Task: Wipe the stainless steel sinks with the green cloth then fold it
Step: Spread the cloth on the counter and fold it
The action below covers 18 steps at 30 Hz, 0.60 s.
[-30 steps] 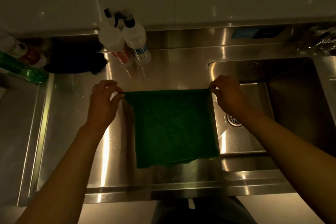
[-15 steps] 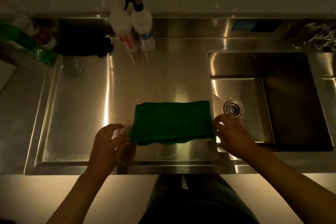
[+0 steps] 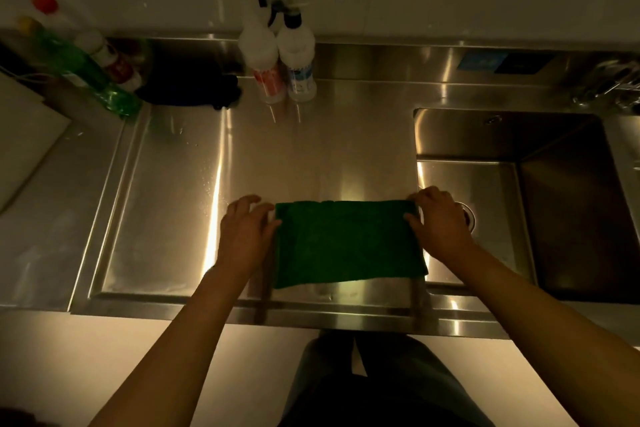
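The green cloth (image 3: pixel 348 243) lies flat on the steel worktop (image 3: pixel 166 204), doubled over into a wide rectangle, just left of the sink basin (image 3: pixel 568 204). My left hand (image 3: pixel 244 236) sits at its far left corner, thumb and fingertips pinching the edge. At the far right corner my right hand (image 3: pixel 443 224) pinches the cloth between fingers and thumb, and it hides part of the sink drain (image 3: pixel 468 215).
Two white spray bottles (image 3: pixel 278 55) stand against the back wall. A dark rag (image 3: pixel 188 83) and a green bottle (image 3: pixel 88 78) with other bottles sit at the back left. A wire rack (image 3: pixel 613 85) is at the far right. The counter's front edge runs below the cloth.
The cloth hung from both hands, then was laid on the worktop. Both hands carried its near edge over to the far edge, doubling it.
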### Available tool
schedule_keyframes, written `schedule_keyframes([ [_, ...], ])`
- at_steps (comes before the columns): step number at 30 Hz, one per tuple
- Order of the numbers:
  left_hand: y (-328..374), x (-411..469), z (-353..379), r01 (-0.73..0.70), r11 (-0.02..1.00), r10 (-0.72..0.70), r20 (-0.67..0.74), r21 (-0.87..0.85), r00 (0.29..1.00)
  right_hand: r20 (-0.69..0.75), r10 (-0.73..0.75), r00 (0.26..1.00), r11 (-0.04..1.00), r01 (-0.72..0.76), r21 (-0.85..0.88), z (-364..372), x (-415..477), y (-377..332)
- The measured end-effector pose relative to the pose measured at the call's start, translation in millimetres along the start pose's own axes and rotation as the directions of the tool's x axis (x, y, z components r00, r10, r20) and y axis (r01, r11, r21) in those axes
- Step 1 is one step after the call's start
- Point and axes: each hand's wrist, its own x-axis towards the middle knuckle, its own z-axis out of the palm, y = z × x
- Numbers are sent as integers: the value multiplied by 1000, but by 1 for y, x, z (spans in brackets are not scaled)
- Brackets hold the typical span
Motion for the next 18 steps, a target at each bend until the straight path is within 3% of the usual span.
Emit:
schedule_keyframes([
  [7,20,42,18,86,994,-89,46,71,995,55,93,994,994,-90,-64,10,27,-10],
  [11,32,39,24,75,997,-75,53,-4,996,13,73,997,996,-72,-61,14,22,-5],
  [14,42,29,28,53,998,-53,9,-36,999,0,63,998,997,-63,-42,14,19,-6],
  [18,47,29,22,141,985,-150,-81,-102,985,-18,73,997,994,-74,-75,11,16,-2],
])
